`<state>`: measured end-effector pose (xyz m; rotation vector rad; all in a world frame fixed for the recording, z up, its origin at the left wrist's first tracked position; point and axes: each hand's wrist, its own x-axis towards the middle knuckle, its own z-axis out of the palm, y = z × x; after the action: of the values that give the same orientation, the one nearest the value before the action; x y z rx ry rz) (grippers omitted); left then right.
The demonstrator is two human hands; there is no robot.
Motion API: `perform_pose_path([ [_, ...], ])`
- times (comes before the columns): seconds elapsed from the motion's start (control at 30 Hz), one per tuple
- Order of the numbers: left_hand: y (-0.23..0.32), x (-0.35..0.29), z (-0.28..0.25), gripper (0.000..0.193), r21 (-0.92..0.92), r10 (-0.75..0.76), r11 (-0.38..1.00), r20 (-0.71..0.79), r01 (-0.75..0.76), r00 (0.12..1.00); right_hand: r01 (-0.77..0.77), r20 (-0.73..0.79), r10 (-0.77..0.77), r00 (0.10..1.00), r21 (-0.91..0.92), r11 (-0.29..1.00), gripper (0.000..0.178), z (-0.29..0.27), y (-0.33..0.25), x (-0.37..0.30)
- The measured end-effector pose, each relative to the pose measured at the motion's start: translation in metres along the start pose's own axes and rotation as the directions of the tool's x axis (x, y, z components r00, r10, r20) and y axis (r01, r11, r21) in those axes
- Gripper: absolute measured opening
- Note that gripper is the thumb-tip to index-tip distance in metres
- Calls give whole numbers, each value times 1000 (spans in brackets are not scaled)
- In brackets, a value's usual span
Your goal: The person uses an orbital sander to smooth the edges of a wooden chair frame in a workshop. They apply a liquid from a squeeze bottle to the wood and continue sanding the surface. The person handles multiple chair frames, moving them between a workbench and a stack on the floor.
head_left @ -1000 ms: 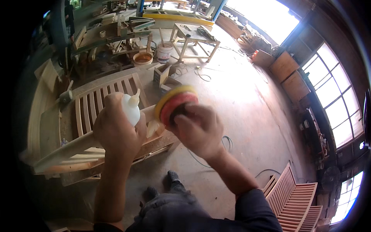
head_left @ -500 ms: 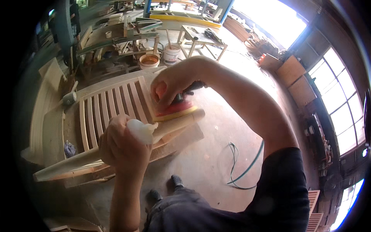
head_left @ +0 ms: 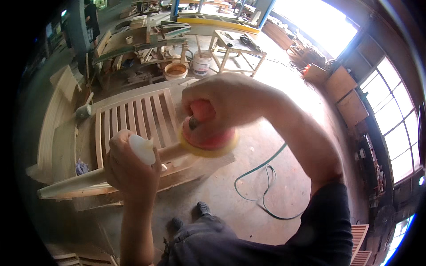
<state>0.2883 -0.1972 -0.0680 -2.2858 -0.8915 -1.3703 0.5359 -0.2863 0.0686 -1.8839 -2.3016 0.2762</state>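
Note:
My right hand [head_left: 222, 104] is closed over the top of a round sander with a red body and yellow pad [head_left: 213, 150]. The sander lies against the right end of a long, pale wooden post [head_left: 71, 185], hiding that end. My left hand [head_left: 129, 166] is closed at the middle of the post, with a white plastic bottle [head_left: 142, 150] in its grip; the bottle has a yellowish tip. How far the fingers also wrap the post is hidden. Behind the post a slatted wooden panel [head_left: 133, 115] lies flat on the workbench.
A mallet [head_left: 83, 111] and a crumpled cloth [head_left: 81, 167] are left of the panel. A green hose [head_left: 259, 166] loops over the floor to the right. Two buckets [head_left: 175, 71] and a small table [head_left: 239, 44] stand beyond the bench. A person [head_left: 92, 22] is far left.
The sander has tilted, and its pad edge now shows more toward me, overlapping the post's end. The hose loop has shifted left. My left hand still grips the bottle.

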Motion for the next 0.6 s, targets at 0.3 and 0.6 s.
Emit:
perform_pose_path([
  [0.3,1,5,-2,39,-228,30,973,-34,-37,999,-215,-738,-185,649,-411,886,36,162,-74,-89],
  [0.6,-8,7,-2,35,-316,3,949,-7,-5,1000,-147,-700,171,693,95,985,40,329,-38,-88],
])
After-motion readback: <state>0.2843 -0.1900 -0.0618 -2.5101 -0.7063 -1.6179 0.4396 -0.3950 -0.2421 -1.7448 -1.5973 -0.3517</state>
